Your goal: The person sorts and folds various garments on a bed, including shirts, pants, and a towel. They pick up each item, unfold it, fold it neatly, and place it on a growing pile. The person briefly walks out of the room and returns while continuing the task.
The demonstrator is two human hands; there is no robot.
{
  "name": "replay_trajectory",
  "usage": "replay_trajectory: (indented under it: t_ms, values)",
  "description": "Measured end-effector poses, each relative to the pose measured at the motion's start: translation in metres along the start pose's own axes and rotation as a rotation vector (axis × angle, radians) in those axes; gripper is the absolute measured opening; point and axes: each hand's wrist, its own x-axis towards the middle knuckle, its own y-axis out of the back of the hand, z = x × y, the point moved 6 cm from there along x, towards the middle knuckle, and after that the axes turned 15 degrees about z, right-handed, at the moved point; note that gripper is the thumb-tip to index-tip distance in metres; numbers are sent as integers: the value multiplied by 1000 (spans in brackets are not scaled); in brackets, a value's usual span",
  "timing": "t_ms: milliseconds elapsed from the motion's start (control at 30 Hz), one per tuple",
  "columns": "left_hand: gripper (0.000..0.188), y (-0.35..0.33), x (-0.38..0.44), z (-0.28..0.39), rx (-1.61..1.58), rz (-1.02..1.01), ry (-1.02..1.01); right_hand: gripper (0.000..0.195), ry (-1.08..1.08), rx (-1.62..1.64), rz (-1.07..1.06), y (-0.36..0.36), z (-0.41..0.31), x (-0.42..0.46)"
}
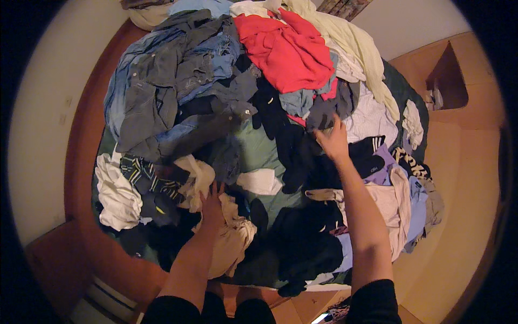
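Observation:
My left hand (pixel 212 206) rests with spread fingers on a crumpled tan garment (pixel 232 251) at the near edge of the pile. Just beyond its fingertips lies a cream cloth (pixel 198 172). My right hand (pixel 334 139) is at the lower edge of a dark grey garment (pixel 338 103), its visible fingers apart; no grip on the cloth shows. Above that garment a bright red garment (pixel 289 56) lies across the heap. Black clothing (pixel 291 150) lies to the left of my right hand, and a white striped shirt (pixel 370 117) to its right.
Grey jeans (pixel 149 89) and blue denim (pixel 115 105) are heaped at the far left. A white cloth (pixel 261 181) lies on the green bedding (pixel 259 148) mid-bed. White fabric (pixel 117 194) sits at the left edge, pink clothing (pixel 392 202) at the right. A wooden cabinet (pixel 457 150) stands right.

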Motion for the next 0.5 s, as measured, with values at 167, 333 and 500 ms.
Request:
replay_trajectory:
  t_ms: [167,333,500]
  values:
    - [89,-41,0,8,-157,12,90,123,-110,684,65,-56,-56,125]
    - [86,-57,11,15,-133,-81,63,98,-240,3,37,-114,-30,144]
    - [80,-49,6,9,-139,178,89,30,375,198,-251,-179,-146,-13]
